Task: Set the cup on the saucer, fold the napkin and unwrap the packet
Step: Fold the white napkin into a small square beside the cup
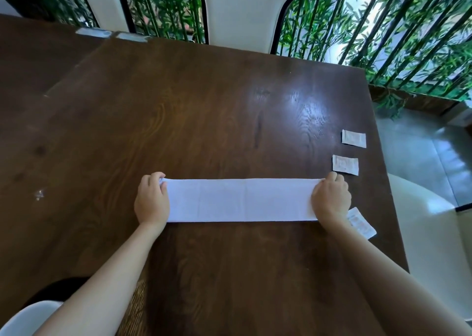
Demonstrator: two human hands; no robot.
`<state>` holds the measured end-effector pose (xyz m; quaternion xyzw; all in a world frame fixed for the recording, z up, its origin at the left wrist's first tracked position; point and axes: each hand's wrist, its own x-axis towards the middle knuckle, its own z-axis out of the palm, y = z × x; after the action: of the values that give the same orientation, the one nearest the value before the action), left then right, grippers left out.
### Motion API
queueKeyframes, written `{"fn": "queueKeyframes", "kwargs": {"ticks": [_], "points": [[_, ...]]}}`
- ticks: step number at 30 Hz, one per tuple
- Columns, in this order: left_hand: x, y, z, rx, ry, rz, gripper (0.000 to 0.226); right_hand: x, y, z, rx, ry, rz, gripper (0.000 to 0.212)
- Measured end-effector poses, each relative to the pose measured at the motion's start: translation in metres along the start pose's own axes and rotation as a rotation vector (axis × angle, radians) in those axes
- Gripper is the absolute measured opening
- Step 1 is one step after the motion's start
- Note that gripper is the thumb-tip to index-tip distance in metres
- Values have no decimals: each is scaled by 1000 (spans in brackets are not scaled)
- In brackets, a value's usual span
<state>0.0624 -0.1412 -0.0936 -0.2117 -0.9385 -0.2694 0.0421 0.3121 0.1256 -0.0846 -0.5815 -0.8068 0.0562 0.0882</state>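
Observation:
A white napkin (241, 199) lies flat on the dark wooden table (194, 110) as a long narrow strip running left to right. My left hand (152, 199) pinches its left end at the far corner. My right hand (331, 199) grips its right end the same way. Three small white packets lie near the table's right edge: one at the back (353, 138), one in the middle (345, 165), and one (362, 223) partly hidden under my right wrist. No cup or saucer is in view.
A white chair (242, 11) stands at the table's far side, with bamboo plants behind it. Another white chair (419, 223) sits past the right edge. The table's right edge runs close to the packets. A small shiny scrap (38, 194) lies at the left.

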Motion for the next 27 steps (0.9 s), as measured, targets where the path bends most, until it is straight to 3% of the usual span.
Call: {"fn": "queueKeyframes", "kwargs": {"ticks": [6, 10, 13, 15, 17, 20, 27], "points": [[6, -1, -4, 76, -83, 28, 21, -4, 0, 2, -84, 19, 16, 13], [5, 6, -8, 133, -3, 115, 25, -5, -14, -4, -82, 48, -52, 31], [-13, 24, 1, 90, -30, 368, 30, -24, -58, -5, 135, 26, -365, 43], [-28, 35, 12, 71, -190, 505, 40, -54, -97, 3, 255, -108, -654, 44], [-34, 37, 20, 142, -330, 542, 53, -86, -125, 17, 216, -277, -844, 47], [-29, 28, 26, 296, -407, 532, 72, -105, -135, 37, 132, -316, -801, 52], [-14, 3, 25, 375, -392, 447, 71, -73, -89, 38, 10, -233, -595, 59]]}}
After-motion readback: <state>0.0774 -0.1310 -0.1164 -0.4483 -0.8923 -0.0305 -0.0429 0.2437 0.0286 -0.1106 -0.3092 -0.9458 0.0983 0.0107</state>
